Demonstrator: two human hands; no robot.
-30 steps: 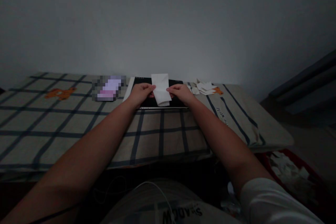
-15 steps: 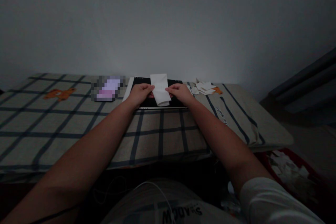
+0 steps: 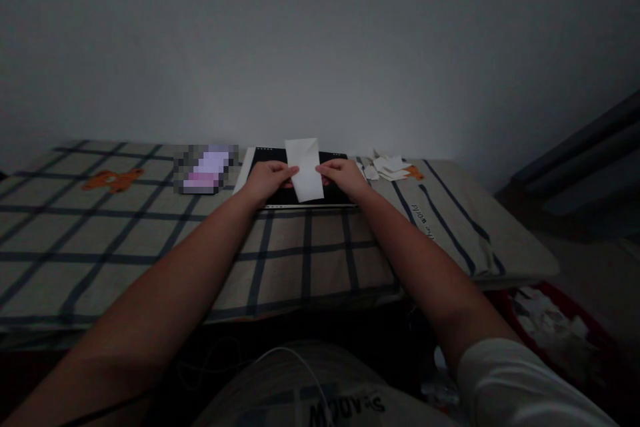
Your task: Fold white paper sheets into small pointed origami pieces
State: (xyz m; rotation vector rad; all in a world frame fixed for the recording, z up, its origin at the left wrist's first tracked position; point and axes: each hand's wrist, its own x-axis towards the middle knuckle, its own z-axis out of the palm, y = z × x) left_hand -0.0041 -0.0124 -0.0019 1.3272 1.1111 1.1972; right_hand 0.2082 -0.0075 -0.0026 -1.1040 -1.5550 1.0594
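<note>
Both the left grip (image 3: 267,180) and right grip (image 3: 345,177) pinch opposite edges of white paper (image 3: 306,171).

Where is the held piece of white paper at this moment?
In the head view, the white paper is near the middle, pinched between the left hand and right hand, seen against the black flat item.

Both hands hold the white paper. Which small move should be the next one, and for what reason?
Perhaps lower the white paper onto the black surface beneath it. The left hand and right hand pinch its opposite side edges, and that dark surface lies below, so it could likely support the sheet.
</note>
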